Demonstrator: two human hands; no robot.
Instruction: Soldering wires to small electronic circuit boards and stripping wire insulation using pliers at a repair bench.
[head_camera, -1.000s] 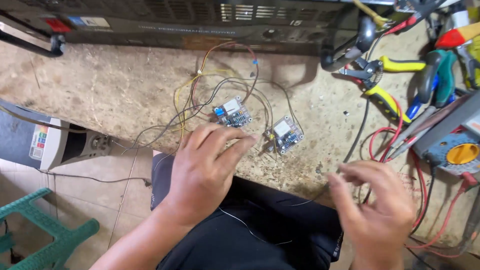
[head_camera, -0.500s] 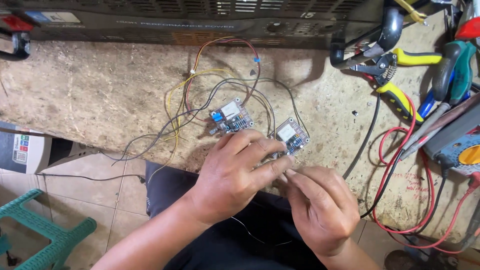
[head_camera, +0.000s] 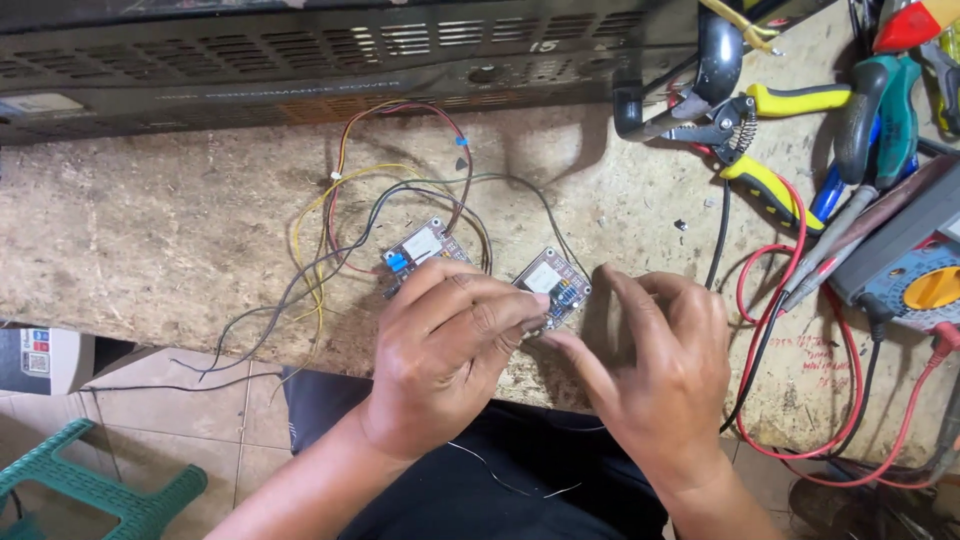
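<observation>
Near the middle of the frame two small circuit boards lie on the rough, chipboard-like workbench, joined by a tangle of thin wires in yellow, red, grey and black that loops up toward the centre top and trails off to the left. The right-hand board sits just above the meeting fingertips of both hands, its lower corner touching or nearly touching them; the left-hand board, with a small blue part at its edge, lies just above the knuckles of the left hand. That hand comes up from the lower left, back toward the camera, fingers curled and stretched rightward, the tips pinched together at the lower edge of the right-hand board; whether they hold a wire or the board itself cannot be told. The right hand rises from the lower centre-right, palm turned leftward, its fingers half curled, thumb and forefinger reaching toward the left hand's fingertips and that same corner; what it grips, if anything, is hidden. Across the top stands a dark metal case with vent slots. At upper right lie yellow-handled pliers, and at the right edge a multimeter with red and black leads.
</observation>
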